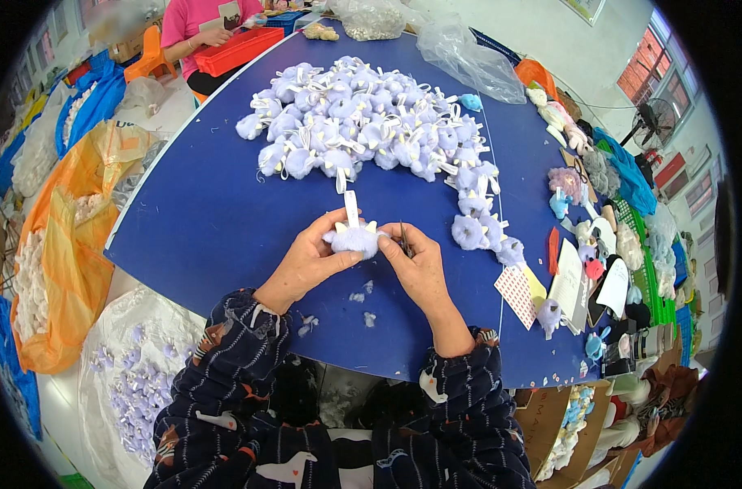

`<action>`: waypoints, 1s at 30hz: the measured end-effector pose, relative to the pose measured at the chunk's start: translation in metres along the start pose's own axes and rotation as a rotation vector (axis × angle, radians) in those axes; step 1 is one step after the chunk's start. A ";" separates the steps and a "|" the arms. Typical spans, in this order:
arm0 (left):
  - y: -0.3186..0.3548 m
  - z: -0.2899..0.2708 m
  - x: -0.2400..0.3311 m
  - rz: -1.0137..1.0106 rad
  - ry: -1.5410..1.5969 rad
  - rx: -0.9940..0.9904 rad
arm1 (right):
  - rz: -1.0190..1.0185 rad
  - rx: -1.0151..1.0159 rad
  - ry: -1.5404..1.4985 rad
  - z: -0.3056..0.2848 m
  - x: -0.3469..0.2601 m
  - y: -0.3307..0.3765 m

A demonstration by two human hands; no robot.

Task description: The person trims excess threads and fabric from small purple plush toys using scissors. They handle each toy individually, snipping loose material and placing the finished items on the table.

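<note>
Over the near part of the blue table (224,208), my left hand (301,261) grips a small lilac plush piece (354,239). Two cream, pointed ears and an upright white ribbon loop (352,209) stick out of its top. At the plush's right side is my right hand (417,265), thumb and finger close against the fur. It also holds a slim dark metal tool that looks like small scissors (405,237), partly hidden by the fingers. Tufts of lilac fluff (357,297) lie below the hands.
A large heap of similar lilac plush pieces (363,114) covers the table's far side, trailing right. Sticker sheets (517,295) and small toys lie at right. An orange sack (69,269) and a clear bag of lilac pieces (138,391) stand left. A person holds a red tray (239,50).
</note>
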State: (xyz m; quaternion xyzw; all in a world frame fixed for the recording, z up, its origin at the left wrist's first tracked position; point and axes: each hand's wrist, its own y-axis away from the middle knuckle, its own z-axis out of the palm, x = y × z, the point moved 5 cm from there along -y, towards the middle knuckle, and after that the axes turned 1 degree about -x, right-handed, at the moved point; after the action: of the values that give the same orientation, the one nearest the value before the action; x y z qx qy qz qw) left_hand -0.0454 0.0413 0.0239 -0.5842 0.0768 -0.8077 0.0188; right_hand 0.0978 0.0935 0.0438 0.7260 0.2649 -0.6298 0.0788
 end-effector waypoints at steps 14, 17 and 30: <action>-0.001 -0.006 -0.003 -0.019 -0.281 0.186 | 0.020 0.230 0.122 -0.042 0.015 -0.011; -0.003 -0.004 -0.007 -0.043 -0.324 0.163 | -0.030 0.393 0.440 -0.070 0.012 -0.009; -0.001 -0.003 -0.006 -0.020 -0.315 0.135 | 0.285 0.890 1.036 -0.188 0.026 0.023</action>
State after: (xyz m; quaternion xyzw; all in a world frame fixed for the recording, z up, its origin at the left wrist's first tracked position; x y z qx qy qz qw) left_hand -0.0463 0.0439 0.0173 -0.7018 0.0126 -0.7096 0.0619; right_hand 0.2748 0.1655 0.0500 0.9238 -0.1126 -0.2344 -0.2808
